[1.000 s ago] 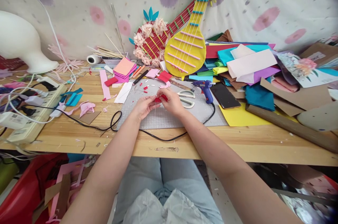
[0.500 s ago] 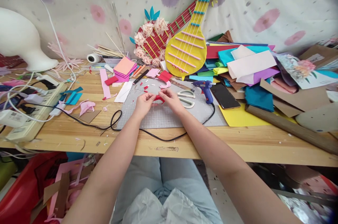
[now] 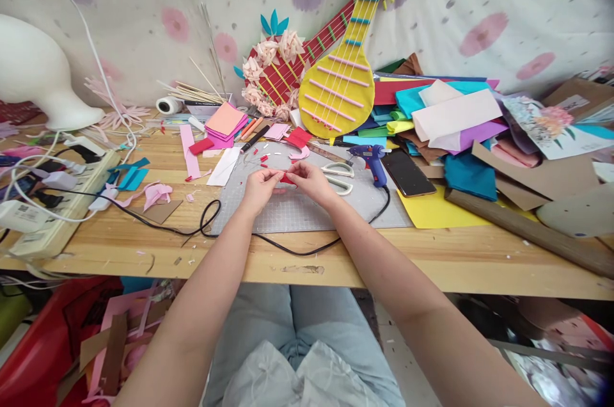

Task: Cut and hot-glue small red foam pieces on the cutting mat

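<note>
We have our left hand (image 3: 259, 188) and right hand (image 3: 311, 180) meeting over the grey gridded cutting mat (image 3: 307, 212), fingertips of both pinched shut on 1 small red paper piece (image 3: 286, 178) held between them just above the mat; we judge this a fine shaping step needing a steady pinch. At 1 o'clock lie white-handled scissors (image 3: 338, 177) and a blue glue gun (image 3: 371, 159); farther, at 12, the yellow felt guitar (image 3: 336, 90) leans upright.

Single head-worn view: looked forward and down from close above the seated person's lap, facing the worktop (image 3: 432, 260) edge and backdrop cloth (image 3: 144, 4) across the upper frame.
</note>
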